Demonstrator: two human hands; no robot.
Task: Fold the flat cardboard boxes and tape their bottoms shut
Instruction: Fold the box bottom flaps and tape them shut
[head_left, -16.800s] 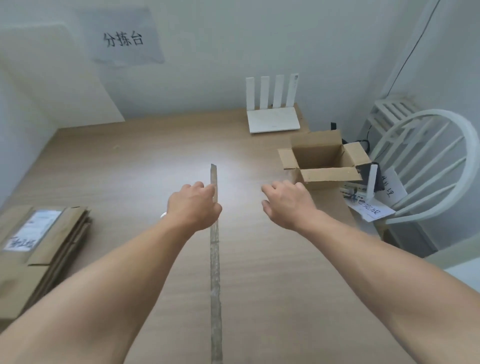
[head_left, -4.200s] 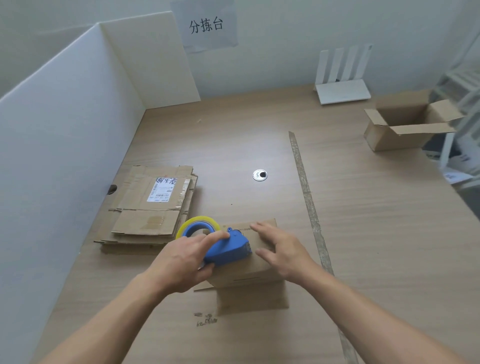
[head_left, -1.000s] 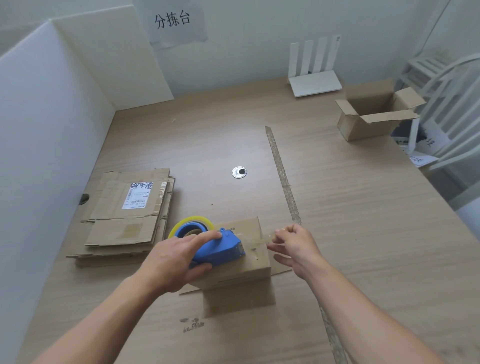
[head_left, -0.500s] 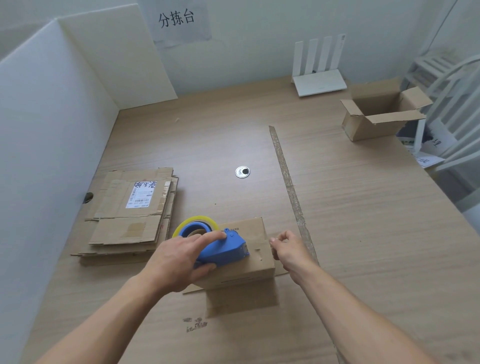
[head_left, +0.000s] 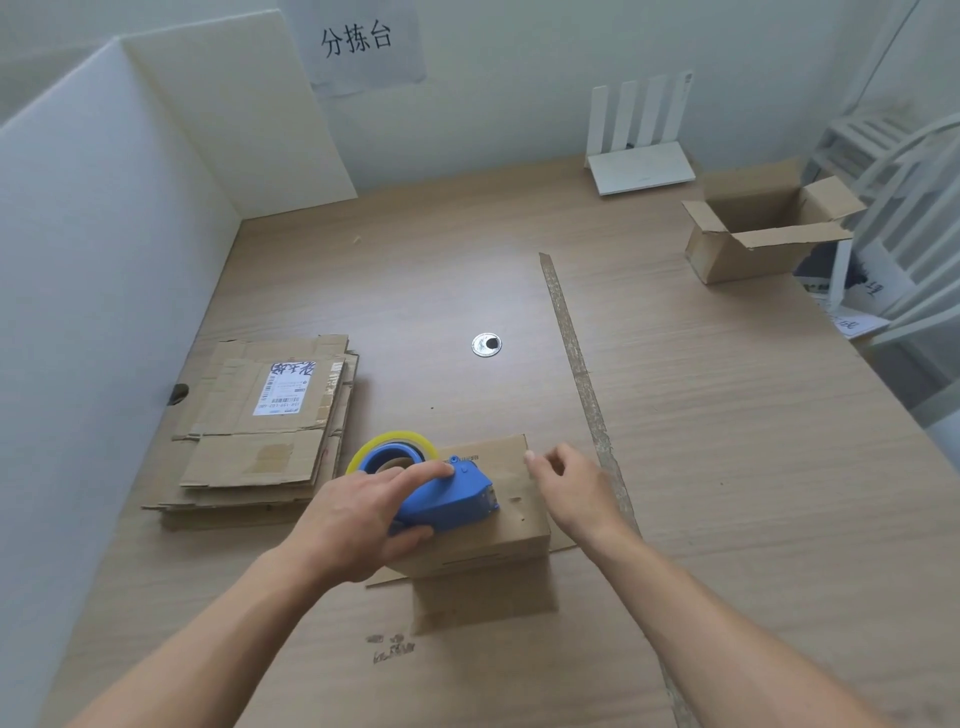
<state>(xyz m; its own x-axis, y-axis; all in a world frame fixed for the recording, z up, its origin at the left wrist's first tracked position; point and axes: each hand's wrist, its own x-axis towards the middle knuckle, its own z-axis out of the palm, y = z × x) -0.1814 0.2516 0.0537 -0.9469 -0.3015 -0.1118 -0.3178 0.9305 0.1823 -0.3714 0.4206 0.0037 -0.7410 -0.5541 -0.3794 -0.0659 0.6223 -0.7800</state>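
On the near tabletop (head_left: 727, 467), I see one folded box (head_left: 519, 525) standing bottom-up. My left hand (head_left: 358, 519) grips the blue tape dispenser (head_left: 441, 493), which rests on that bottom. My right hand (head_left: 571, 488) sits at the box's right edge, fingers loosely curled; I cannot tell whether they pinch tape. I judge this seam to be mid-taping. One open box (head_left: 753, 244) stands far right, apparently done. A stack of flat boxes (head_left: 260, 431) at left remains to fold.
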